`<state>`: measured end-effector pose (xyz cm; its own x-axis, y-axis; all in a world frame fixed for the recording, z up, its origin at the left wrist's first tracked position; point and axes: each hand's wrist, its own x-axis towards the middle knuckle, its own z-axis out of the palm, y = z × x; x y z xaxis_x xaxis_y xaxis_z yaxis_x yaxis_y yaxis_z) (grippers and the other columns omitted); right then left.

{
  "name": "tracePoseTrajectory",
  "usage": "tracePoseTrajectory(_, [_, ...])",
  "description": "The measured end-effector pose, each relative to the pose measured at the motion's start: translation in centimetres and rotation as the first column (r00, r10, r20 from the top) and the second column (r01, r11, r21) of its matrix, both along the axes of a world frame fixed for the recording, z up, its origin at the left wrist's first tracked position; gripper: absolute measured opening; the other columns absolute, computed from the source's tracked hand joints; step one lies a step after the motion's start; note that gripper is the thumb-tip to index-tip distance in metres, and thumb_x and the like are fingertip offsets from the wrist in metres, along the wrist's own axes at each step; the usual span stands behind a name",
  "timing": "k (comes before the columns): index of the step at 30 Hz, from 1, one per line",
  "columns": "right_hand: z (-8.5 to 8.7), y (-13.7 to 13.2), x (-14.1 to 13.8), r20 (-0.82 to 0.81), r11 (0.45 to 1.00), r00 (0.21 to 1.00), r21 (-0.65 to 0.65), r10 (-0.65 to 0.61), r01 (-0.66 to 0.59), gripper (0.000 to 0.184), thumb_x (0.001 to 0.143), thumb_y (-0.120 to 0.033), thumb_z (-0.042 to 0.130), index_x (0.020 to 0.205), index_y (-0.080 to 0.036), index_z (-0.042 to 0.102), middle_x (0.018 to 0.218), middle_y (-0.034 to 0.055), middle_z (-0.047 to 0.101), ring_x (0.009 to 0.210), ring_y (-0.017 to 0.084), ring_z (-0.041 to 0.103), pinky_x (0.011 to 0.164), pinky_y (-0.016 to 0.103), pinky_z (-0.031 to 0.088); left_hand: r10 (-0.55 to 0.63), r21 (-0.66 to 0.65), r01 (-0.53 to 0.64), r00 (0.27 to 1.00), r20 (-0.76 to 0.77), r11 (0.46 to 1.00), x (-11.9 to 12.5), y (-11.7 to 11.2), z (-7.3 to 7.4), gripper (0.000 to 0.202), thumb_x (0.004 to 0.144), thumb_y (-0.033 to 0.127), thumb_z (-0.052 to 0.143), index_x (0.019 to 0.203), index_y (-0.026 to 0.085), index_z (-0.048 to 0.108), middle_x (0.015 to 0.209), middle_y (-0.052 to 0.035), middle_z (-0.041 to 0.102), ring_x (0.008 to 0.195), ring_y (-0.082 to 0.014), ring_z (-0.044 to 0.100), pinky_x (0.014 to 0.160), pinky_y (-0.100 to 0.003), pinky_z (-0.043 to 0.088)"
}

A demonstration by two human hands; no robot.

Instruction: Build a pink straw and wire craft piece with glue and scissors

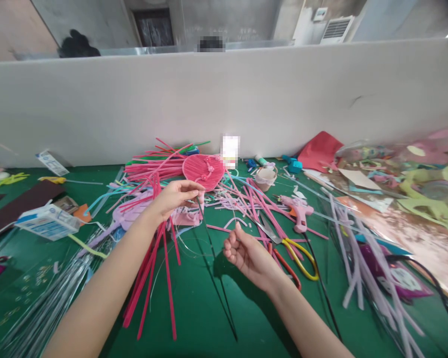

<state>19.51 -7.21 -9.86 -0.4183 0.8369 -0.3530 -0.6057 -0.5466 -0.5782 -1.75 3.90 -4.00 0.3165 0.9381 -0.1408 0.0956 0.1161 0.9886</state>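
My left hand [179, 199] is closed in a pinch on the top of a thin dark wire [224, 291]. The wire hangs down in two strands over the green table. A small pink piece shows by the fingertips. To the right, my right hand [250, 256] hovers with its fingers curled in and its thumb raised. Whether anything thin is inside it is hidden. Behind my left hand lies a round pink ribbed piece [199, 171] made of fuzzy stems. Long pink pipe cleaners [169, 288] stretch under my left forearm.
Scissors with yellow and red handles [302, 266] and a pink glue gun [300, 214] lie right of my right hand. A small cup [265, 178] stands behind. Silvery strips [56, 298] lie left, pale purple stems [353, 263] right. A white partition [134, 104] closes off the back.
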Motion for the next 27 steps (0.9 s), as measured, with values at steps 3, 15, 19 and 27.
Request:
tracePoseTrajectory(3, [-0.10, 0.00, -0.10, 0.006, 1.000, 1.000, 0.009, -0.017, 0.017, 0.046, 0.068, -0.056, 0.081, 0.060, -0.016, 0.059, 0.057, -0.0018, 0.062, 0.052, 0.006, 0.057, 0.053, 0.015, 0.048, -0.002, 0.005, 0.002, 1.000, 0.001, 1.000, -0.07, 0.05, 0.00, 0.034, 0.067, 0.034, 0.083, 0.092, 0.015, 0.072, 0.082, -0.0061, 0.073, 0.076, -0.0168, 0.070, 0.068, -0.028, 0.055])
tracePoseTrajectory(15, [-0.42, -0.54, -0.46, 0.065, 0.999, 0.998, -0.043, -0.024, 0.027, 0.048, 0.078, -0.059, 0.070, 0.065, -0.013, 0.067, 0.075, 0.0086, 0.074, 0.063, 0.010, 0.068, 0.060, 0.016, 0.055, -0.007, 0.015, 0.007, 1.000, -0.027, 1.000, 0.00, 0.03, 0.60, 0.033, 0.066, 0.033, 0.083, 0.092, 0.014, 0.074, 0.081, -0.0069, 0.073, 0.075, -0.0170, 0.069, 0.069, -0.028, 0.056])
tracePoseTrajectory(19, [-0.54, -0.52, -0.65, 0.085, 0.998, 0.995, -0.048, -0.046, 0.051, 0.047, 0.076, -0.057, 0.072, 0.060, -0.014, 0.064, 0.071, 0.0077, 0.073, 0.060, 0.009, 0.067, 0.058, 0.015, 0.055, -0.012, 0.018, 0.012, 0.999, -0.032, 1.000, 0.09, 0.14, 0.43, 0.034, 0.065, 0.034, 0.084, 0.091, 0.015, 0.074, 0.083, -0.0070, 0.074, 0.075, -0.0175, 0.069, 0.068, -0.029, 0.056])
tracePoseTrajectory(27, [-0.94, -0.71, -0.42, 0.008, 0.999, 1.000, -0.033, -0.027, 0.027, 0.050, 0.080, -0.061, 0.067, 0.080, -0.011, 0.073, 0.087, 0.0123, 0.076, 0.068, 0.011, 0.070, 0.064, 0.017, 0.057, 0.000, 0.009, 0.000, 1.000, -0.024, 1.000, 0.05, 0.12, 0.63, 0.036, 0.064, 0.035, 0.085, 0.092, 0.014, 0.074, 0.084, -0.0074, 0.074, 0.076, -0.0170, 0.070, 0.067, -0.027, 0.056])
